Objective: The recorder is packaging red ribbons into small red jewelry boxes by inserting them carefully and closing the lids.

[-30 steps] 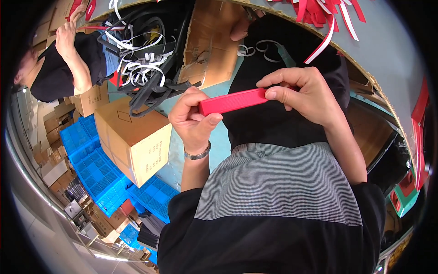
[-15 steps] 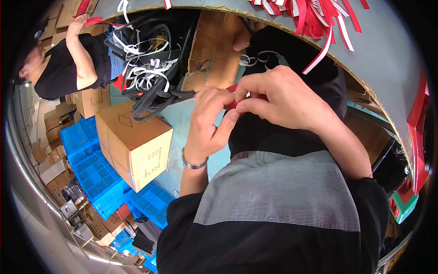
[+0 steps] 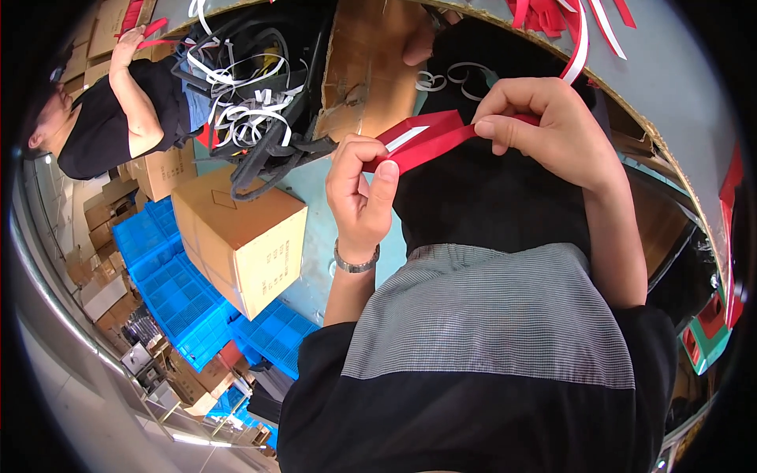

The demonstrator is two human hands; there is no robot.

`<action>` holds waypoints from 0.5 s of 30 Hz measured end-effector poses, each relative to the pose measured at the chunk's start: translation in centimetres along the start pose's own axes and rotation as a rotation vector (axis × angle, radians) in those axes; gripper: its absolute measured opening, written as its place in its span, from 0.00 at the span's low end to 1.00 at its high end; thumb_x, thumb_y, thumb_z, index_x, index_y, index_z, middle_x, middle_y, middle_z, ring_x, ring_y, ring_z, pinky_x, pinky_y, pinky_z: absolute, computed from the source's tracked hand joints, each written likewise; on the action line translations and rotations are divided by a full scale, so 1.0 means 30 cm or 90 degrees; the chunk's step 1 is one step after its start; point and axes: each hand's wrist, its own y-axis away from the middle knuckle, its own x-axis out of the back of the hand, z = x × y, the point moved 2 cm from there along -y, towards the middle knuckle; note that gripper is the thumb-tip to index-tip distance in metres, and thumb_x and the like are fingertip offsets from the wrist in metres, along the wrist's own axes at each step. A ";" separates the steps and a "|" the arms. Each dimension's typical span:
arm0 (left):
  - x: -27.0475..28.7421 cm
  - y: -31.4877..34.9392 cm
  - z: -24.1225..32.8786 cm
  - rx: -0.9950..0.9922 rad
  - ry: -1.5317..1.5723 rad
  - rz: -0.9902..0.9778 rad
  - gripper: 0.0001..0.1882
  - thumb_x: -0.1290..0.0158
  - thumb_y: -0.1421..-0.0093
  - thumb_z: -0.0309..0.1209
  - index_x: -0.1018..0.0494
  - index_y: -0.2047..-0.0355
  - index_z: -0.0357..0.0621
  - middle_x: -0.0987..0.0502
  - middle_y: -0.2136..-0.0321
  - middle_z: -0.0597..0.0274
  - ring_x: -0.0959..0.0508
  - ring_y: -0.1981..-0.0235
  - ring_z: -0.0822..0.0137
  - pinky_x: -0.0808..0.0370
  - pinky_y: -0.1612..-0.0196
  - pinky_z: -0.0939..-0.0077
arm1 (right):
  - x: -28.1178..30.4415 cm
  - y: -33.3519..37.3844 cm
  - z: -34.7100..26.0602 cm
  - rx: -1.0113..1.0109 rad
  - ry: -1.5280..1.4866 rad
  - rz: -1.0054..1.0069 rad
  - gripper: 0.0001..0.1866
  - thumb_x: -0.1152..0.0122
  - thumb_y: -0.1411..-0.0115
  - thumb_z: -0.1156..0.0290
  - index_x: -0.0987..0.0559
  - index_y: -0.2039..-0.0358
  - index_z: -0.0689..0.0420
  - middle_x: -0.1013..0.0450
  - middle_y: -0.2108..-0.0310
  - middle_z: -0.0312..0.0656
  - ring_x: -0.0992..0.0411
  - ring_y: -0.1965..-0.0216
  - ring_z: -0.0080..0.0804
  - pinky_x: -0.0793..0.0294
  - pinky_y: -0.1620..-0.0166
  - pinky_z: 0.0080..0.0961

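A red ribbon (image 3: 445, 146) with a white inner face is stretched between my two hands, above my lap. My left hand (image 3: 359, 193), with a metal watch on its wrist, pinches the looped left end between thumb and fingers. On the other side my right hand (image 3: 552, 130) grips the ribbon between thumb and curled fingers. Some red shows past the right fingers. A red and white strip (image 3: 582, 43) hangs from the table edge just above that hand; whether it joins the held ribbon I cannot tell.
A grey tabletop (image 3: 670, 87) with a rough edge bears more red ribbons (image 3: 544, 20). At left are tangled white and black straps (image 3: 252, 110), a cardboard box (image 3: 236, 236) and blue crates (image 3: 169, 292). A co-worker (image 3: 118, 118) holds red ribbon at far left.
My hands, close together before, have moved apart, the right one to the right and up. The ribbon, mostly hidden by the fingers before, now shows as a stretched loop.
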 end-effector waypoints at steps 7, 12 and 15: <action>-0.024 0.004 -0.013 0.054 0.137 0.015 0.09 0.49 0.42 0.29 0.34 0.73 0.36 0.35 0.75 0.66 0.39 0.75 0.79 0.42 0.73 0.84 | -0.011 -0.024 0.083 -0.023 0.009 0.015 0.07 0.39 0.46 0.73 0.23 0.74 0.64 0.26 0.81 0.36 0.29 0.78 0.19 0.32 0.73 0.17; -0.038 0.005 -0.016 0.075 0.169 0.015 0.10 0.51 0.42 0.31 0.35 0.74 0.36 0.35 0.75 0.64 0.39 0.73 0.75 0.42 0.68 0.82 | -0.023 -0.024 0.110 -0.033 -0.013 0.011 0.06 0.39 0.45 0.73 0.25 0.74 0.63 0.28 0.79 0.33 0.31 0.76 0.15 0.33 0.71 0.13; -0.038 0.004 -0.020 0.079 0.169 0.017 0.11 0.53 0.43 0.33 0.35 0.75 0.36 0.35 0.75 0.62 0.38 0.71 0.72 0.42 0.63 0.78 | -0.025 -0.027 0.113 -0.020 -0.024 0.023 0.06 0.39 0.46 0.73 0.25 0.74 0.63 0.28 0.79 0.33 0.31 0.76 0.15 0.33 0.71 0.13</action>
